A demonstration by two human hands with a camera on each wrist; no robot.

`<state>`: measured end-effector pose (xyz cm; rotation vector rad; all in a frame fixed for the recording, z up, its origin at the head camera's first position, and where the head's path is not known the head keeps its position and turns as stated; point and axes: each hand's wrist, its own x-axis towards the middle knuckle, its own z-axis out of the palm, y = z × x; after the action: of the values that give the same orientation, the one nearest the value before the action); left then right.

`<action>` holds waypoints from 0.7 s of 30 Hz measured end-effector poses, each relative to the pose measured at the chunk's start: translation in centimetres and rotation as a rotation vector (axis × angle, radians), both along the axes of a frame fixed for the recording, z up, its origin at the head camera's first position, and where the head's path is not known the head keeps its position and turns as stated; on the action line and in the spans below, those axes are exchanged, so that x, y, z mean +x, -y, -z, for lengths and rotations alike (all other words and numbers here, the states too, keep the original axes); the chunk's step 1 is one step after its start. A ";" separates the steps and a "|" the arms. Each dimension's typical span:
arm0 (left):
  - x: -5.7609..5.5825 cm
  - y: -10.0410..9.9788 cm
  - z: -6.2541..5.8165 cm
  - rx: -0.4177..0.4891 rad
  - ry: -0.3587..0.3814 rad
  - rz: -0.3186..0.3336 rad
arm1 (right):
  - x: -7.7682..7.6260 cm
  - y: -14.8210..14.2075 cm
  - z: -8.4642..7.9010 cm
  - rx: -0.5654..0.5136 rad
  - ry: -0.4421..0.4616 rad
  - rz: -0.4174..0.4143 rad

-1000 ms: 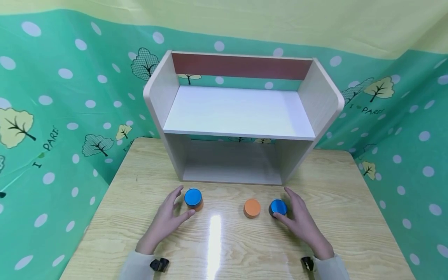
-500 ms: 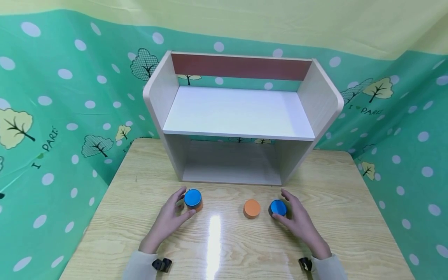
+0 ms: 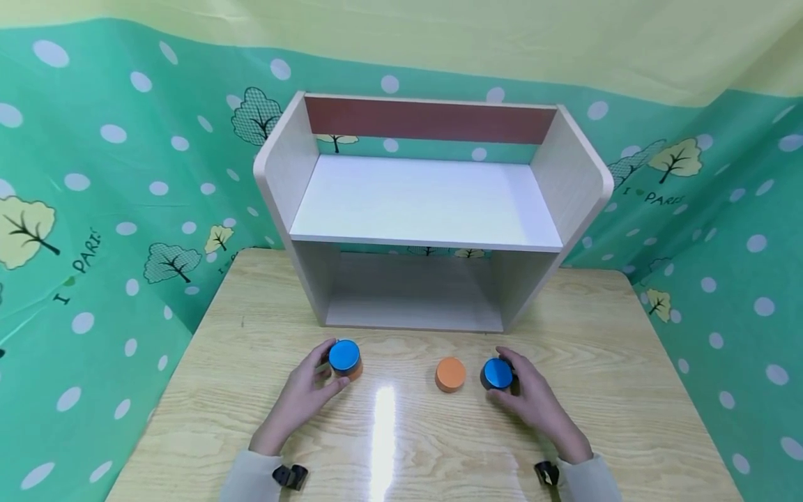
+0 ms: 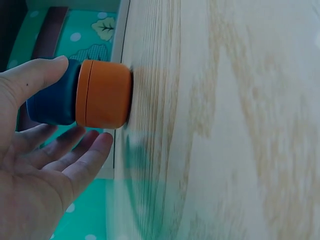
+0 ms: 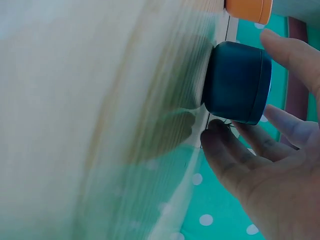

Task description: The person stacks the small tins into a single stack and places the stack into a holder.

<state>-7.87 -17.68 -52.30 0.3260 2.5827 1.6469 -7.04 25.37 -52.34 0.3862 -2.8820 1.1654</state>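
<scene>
On the left, a small blue lidded jar (image 3: 344,355) sits on top of an orange jar (image 4: 106,95). My left hand (image 3: 302,392) is at the stack, with the thumb and index finger around the blue jar; in the left wrist view the thumb lies on its side and the other fingers are apart from it. On the right, my right hand (image 3: 533,397) surrounds a second blue jar (image 5: 236,82) standing on the table. A slight gap shows between its thumb and this jar. Another orange jar (image 3: 450,374) stands just left of the second blue jar, untouched.
A white two-tier shelf unit (image 3: 426,202) stands behind the jars on the wood-patterned table (image 3: 426,453). Its front edge is close to them. A green curtain (image 3: 94,293) with dots and trees hangs at the back and both sides.
Fingers of both hands have drawn in around the two blue jars. The left index finger has come to the blue jar's edge. No jar has visibly moved.
</scene>
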 end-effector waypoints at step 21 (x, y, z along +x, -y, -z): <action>-0.2 0.0 0.3 0.009 0.067 -0.029 | 0.0 0.1 0.2 -0.003 0.022 -0.024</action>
<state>-8.09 -17.66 -52.62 0.2304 2.5445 1.6492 -7.01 25.30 -52.50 0.4122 -2.9022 1.1847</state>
